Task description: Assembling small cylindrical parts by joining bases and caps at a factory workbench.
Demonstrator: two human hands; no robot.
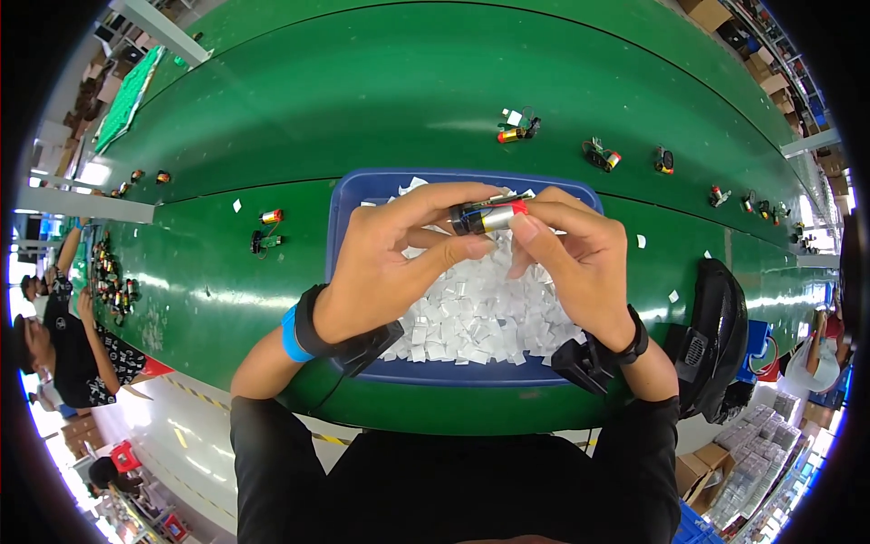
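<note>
Between my two hands is a small cylindrical battery (498, 218) with a silver wrap, a red end and a black part, with a thin strip like a circuit board along its top. My left hand (385, 249) is closed on the black end, thumb below and fingers above. At the red end, my right hand (580, 263) pinches it between thumb and fingers. Below them stands a blue tray (337, 213) heaped with small white slips (476, 317). The fingers partly hide the battery.
On the green workbench (299, 100) lie several wired battery assemblies, such as one at far centre (513, 134) and one at left (270, 218). A black bag (716, 326) rests at right. Dark devices are strapped to both my wrists. Other people sit at far left.
</note>
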